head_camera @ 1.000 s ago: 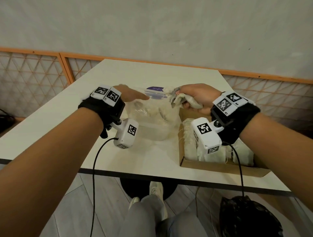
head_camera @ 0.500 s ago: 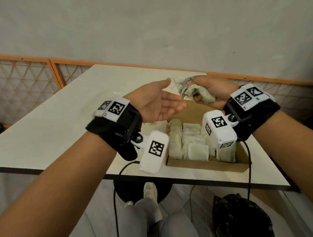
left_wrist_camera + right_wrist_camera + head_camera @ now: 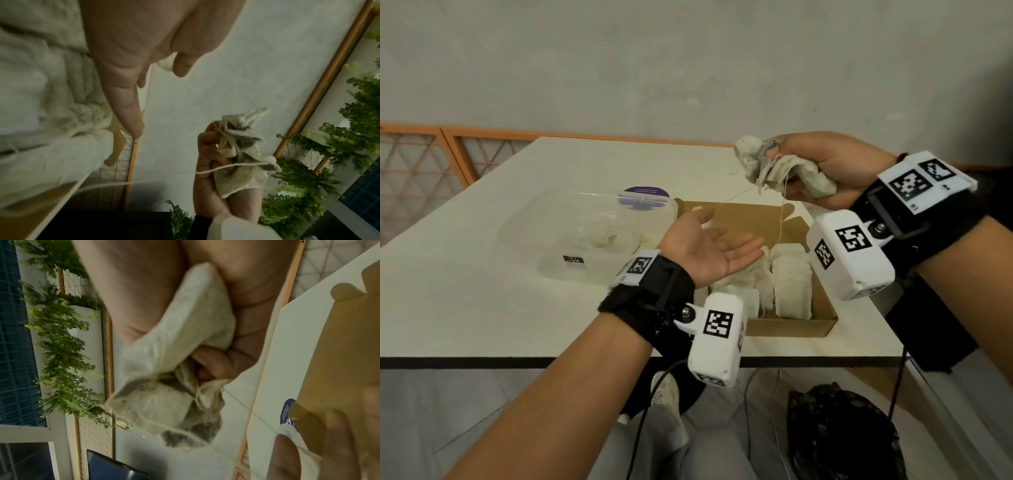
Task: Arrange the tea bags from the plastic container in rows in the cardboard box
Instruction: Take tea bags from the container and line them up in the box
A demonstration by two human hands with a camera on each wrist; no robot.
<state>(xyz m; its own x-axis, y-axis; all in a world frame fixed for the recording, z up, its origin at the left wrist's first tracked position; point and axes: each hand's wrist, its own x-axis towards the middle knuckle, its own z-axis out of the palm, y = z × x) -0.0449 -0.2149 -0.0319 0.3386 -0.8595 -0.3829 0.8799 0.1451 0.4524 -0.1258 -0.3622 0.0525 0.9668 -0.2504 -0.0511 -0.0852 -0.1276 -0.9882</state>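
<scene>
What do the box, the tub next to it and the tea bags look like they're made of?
Cardboard box: matte brown cardboard, with folded walls and flaps. Plastic container: clear, slightly cloudy plastic, since its contents show through. Tea bags gripped by the right hand: thin off-white filter paper or mesh, probably, as they crumple and dark leaf shows through.

Head above; wrists close, perhaps sideways.

No legible text anywhere. Round dark purple sticker (image 3: 643, 197) on the lid of the plastic container (image 3: 589, 236), beyond the left hand (image 3: 709, 245): white lettering, too small and blurred to read. Small dark label (image 3: 573, 263) on the container's near wall, just left of that hand's wrist: unreadable. Black-and-white square code markers (image 3: 718, 324) on the wrist cameras and straps: patterns only, no letters or numbers.
</scene>
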